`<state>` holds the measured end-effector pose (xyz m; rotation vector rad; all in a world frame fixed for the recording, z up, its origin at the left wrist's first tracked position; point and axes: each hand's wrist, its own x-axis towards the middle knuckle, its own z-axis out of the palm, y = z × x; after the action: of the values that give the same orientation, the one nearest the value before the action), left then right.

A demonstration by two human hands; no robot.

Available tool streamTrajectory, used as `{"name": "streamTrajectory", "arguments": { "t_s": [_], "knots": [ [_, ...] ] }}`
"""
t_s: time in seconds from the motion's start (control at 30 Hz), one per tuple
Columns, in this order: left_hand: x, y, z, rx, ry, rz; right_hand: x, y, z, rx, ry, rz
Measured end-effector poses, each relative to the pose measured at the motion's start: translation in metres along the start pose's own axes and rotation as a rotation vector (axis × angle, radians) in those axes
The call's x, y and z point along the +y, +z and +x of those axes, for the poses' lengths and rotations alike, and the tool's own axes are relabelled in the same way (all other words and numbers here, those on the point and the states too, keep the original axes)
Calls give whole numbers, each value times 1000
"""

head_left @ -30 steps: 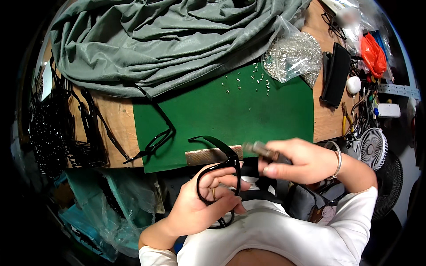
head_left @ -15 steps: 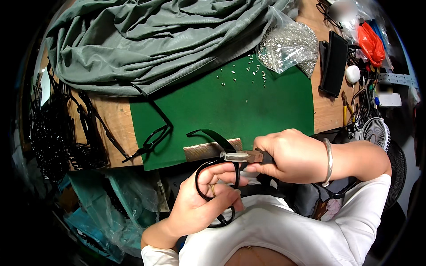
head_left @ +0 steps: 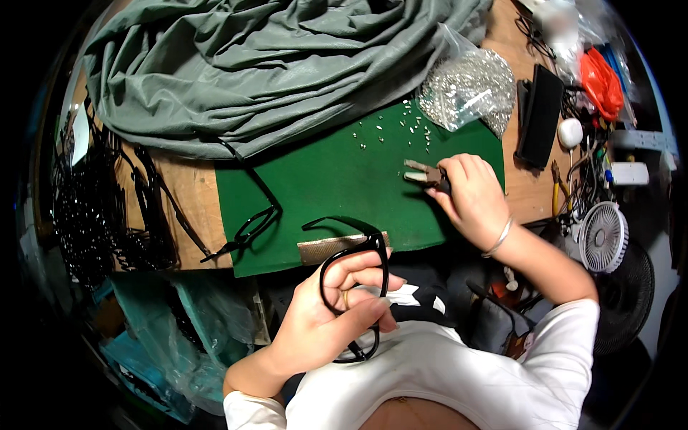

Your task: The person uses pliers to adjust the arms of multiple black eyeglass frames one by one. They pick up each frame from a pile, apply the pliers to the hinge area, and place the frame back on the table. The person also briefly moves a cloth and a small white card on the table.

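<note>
My left hand (head_left: 322, 326) is closed on a black eyeglass frame (head_left: 375, 242) at the front edge of the table. Its fingers pass through one rim, and one temple points left over a small textured block (head_left: 315, 251). Over the green mat (head_left: 322, 186), my right hand (head_left: 474, 197) grips pliers (head_left: 427, 175) with their jaws parted. The jaws point left, and nothing large shows between them. Several tiny silver pieces (head_left: 411, 130) lie scattered on the mat beyond the pliers. A clear bag of such pieces (head_left: 466, 89) rests at the mat's far right.
Another black eyeglass frame (head_left: 254, 226) lies on the mat's left side. Black frames (head_left: 82, 215) are heaped at the far left. Grey-green cloth (head_left: 272, 79) covers the back. A black phone-like case (head_left: 539, 115), yellow-handled pliers (head_left: 557, 188) and a white fan (head_left: 603, 236) are on the right.
My right hand has carried the pliers from the frame's hinge away to the right, over the mat, and their jaws have parted. My left hand still holds the eyeglass frame in nearly the same place.
</note>
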<state>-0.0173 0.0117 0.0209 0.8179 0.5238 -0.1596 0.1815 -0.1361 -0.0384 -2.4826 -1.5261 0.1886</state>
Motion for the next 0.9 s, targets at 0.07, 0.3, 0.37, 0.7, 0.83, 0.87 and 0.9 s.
{"name": "streamTrajectory", "arguments": {
  "t_s": [0.07, 0.3, 0.37, 0.7, 0.83, 0.87, 0.9],
  "knots": [
    [1, 6, -16, 138, 40, 53, 0, 18, -6, 156, -23, -14],
    [2, -28, 1, 169, 225, 453, -4, 36, -11, 225, 35, -18],
    [18, -32, -14, 95, 92, 161, -3, 37, -10, 222, 20, -9],
    [57, -99, -52, 144, 692, -51, -3, 38, -10, 284, 58, -23],
    [44, -105, -1, 541, 777, 1438, -2, 36, -10, 322, 39, -10],
    [39, -98, 5, 687, 870, 1774, -2, 33, -12, 331, 41, 4],
    [29, -103, 7, 759, 803, 1835, -4, 31, -11, 333, 31, 27]
  ]
}}
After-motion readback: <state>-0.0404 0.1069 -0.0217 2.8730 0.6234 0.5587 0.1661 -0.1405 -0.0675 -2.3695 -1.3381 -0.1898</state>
